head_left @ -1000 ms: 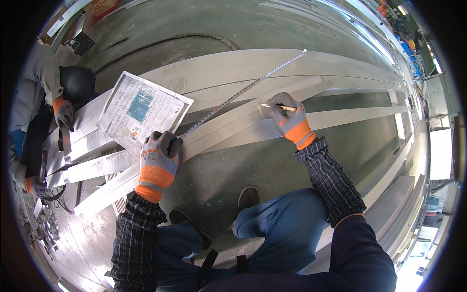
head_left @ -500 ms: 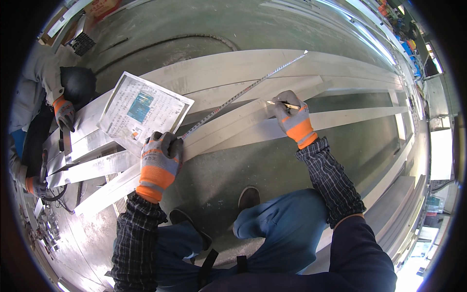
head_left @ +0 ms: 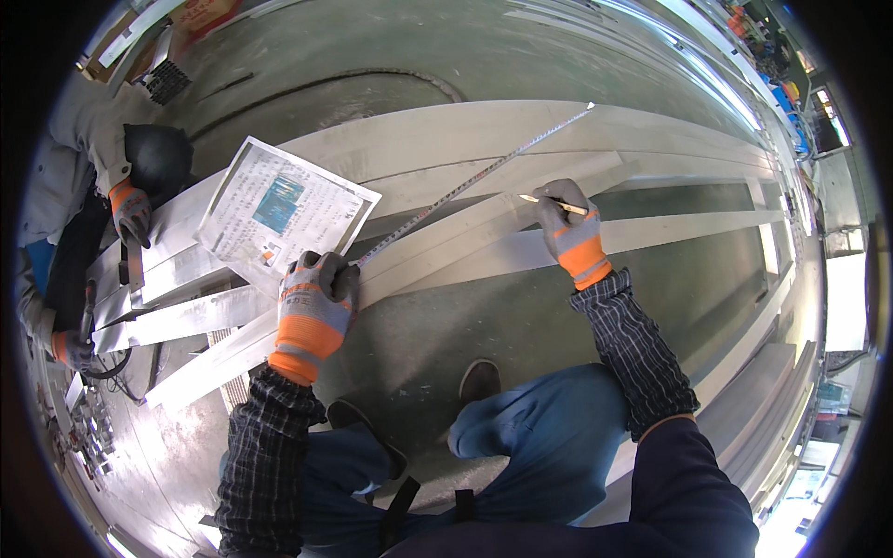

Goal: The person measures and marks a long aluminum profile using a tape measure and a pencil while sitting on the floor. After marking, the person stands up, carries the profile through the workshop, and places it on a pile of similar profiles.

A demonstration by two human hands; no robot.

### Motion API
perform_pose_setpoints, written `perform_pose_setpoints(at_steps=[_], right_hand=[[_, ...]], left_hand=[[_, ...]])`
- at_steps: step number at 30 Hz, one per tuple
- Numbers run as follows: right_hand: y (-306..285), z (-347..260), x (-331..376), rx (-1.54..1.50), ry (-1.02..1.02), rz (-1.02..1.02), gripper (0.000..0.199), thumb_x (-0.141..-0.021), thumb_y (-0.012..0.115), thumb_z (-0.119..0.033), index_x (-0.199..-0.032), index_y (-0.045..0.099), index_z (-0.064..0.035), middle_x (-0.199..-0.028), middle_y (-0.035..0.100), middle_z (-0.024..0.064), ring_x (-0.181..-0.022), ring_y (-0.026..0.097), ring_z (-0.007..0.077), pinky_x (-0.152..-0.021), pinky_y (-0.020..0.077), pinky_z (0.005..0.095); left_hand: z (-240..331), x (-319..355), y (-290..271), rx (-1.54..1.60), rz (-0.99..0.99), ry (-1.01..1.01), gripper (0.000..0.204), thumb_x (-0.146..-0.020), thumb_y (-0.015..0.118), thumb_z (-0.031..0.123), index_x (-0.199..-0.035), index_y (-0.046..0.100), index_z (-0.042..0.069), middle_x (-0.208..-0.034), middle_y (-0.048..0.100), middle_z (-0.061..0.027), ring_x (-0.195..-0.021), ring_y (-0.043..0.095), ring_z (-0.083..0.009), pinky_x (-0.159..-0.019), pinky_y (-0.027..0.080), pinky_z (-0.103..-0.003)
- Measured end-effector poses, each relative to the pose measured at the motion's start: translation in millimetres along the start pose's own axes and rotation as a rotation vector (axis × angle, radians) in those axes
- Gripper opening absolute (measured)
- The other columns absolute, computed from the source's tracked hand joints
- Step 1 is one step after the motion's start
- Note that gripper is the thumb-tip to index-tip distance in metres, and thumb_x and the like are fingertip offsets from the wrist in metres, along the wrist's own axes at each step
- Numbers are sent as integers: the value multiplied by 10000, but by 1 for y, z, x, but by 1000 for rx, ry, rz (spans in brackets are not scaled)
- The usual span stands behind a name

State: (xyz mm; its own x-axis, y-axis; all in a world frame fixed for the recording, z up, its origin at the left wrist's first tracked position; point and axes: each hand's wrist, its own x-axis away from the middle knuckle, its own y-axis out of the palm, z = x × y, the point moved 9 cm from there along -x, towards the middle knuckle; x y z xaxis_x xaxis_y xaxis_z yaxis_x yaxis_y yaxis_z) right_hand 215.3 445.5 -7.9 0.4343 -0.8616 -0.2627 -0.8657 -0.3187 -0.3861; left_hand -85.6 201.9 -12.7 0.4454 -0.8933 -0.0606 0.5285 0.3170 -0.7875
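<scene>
In my left hand (head_left: 319,298), gloved in grey and orange, the fingers are closed on a tape measure whose case is hidden. Its pulled-out blade (head_left: 465,184) slants up and right across long pale metal profiles (head_left: 446,239), ending beyond their middle. A printed sheet with a blue picture (head_left: 321,195), in a clear sleeve, lies on the profiles beside that hand. My right hand (head_left: 569,221), gloved alike, grips a pencil (head_left: 570,207) over the right part of the profiles. The pencil's tip points left; I cannot tell whether it touches the metal.
At the left edge a co-worker in a grey sleeve (head_left: 93,139) and similar gloves leans over the profiles' ends, holding a cabled tool (head_left: 89,316). A dark cable (head_left: 353,73) curves over the floor behind. More profiles (head_left: 763,409) are stacked at right. Small metal pieces (head_left: 88,437) lie lower left.
The whole view has shifted slightly right and down. My right hand, with the pencil, has moved a little to the right along the profile. My left hand keeps its hold on the tape measure.
</scene>
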Motion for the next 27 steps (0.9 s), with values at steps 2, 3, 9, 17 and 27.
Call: perform_pose_setpoints(at_steps=[2,3,9,17,27], right_hand=[[-2,3,0,9,-1,5,56,-958,645,-3,-1014,648,1,-916,730,72,-810,631,102,-730,539,284],[-3,4,-1,14,-1,7,57,-958,646,-4,-1014,648,1,-921,732,74,-814,633,103,-735,540,284],[1,5,1,-36,26,-34,51,-967,641,-10,-1016,646,6,-943,745,85,-833,646,108,-742,548,290],[2,5,1,-27,3,-40,55,-970,634,-10,-1022,636,10,-944,736,81,-832,624,100,-748,541,281],[-6,1,2,47,-19,-16,63,-975,622,-23,-1020,644,15,-918,732,78,-824,621,98,-733,538,279]], left_hand=[[1,0,0,-24,-12,10,150,-925,706,179,-973,722,37,-952,678,-214,-908,662,-441,-809,531,-511],[1,0,1,-36,-18,14,147,-934,704,170,-980,720,32,-945,675,-209,-912,663,-433,-818,531,-493],[2,0,-4,-60,-10,3,145,-930,710,171,-983,720,37,-946,673,-205,-918,655,-433,-828,529,-498],[1,0,-3,-78,-27,-18,136,-931,712,170,-982,718,44,-958,672,-201,-941,648,-427,-837,523,-501],[6,2,-5,-54,-10,3,144,-930,704,171,-978,721,37,-959,666,-210,-926,647,-433,-821,525,-508]])
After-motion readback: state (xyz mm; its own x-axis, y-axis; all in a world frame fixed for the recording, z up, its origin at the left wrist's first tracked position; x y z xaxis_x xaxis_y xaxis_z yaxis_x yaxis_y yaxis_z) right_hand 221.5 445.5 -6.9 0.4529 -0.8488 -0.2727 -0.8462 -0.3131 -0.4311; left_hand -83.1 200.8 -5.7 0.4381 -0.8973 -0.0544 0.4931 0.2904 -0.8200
